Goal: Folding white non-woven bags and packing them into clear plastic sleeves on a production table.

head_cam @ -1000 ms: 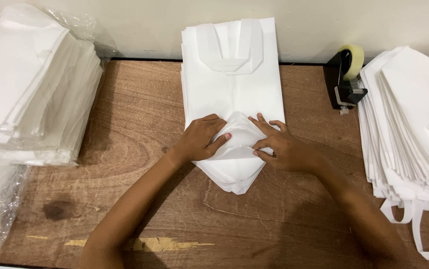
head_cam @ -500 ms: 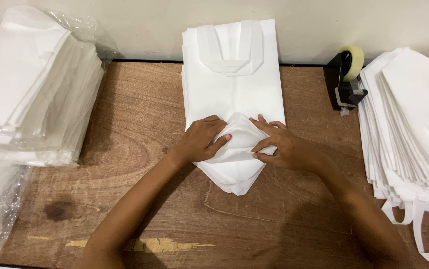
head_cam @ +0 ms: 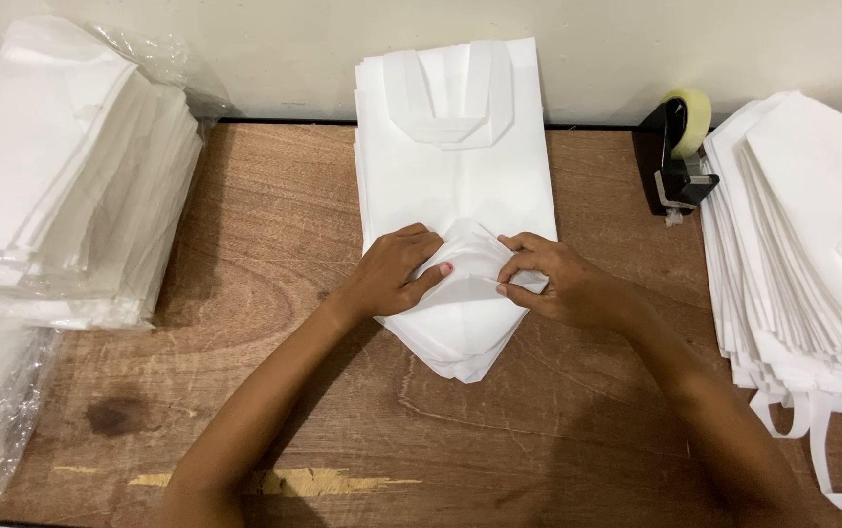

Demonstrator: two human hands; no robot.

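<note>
Both hands, left (head_cam: 397, 276) and right (head_cam: 558, 284), pinching soft folded corners of limp white bags (head_cam: 455, 186); grainy wooden bench (head_cam: 274, 254), bare strips either side.

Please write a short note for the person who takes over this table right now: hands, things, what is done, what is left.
Left hand: pinching the near fold of the white bags.
Right hand: gripping the same fold from the other side.
Bags lie mid-table, handles toward the wall.
Done: near end gathered into a fold.
Left: fold not yet flat or fastened; tape dispenser untouched at right. Stack in plastic wrap left, loose bag pile right.
</note>
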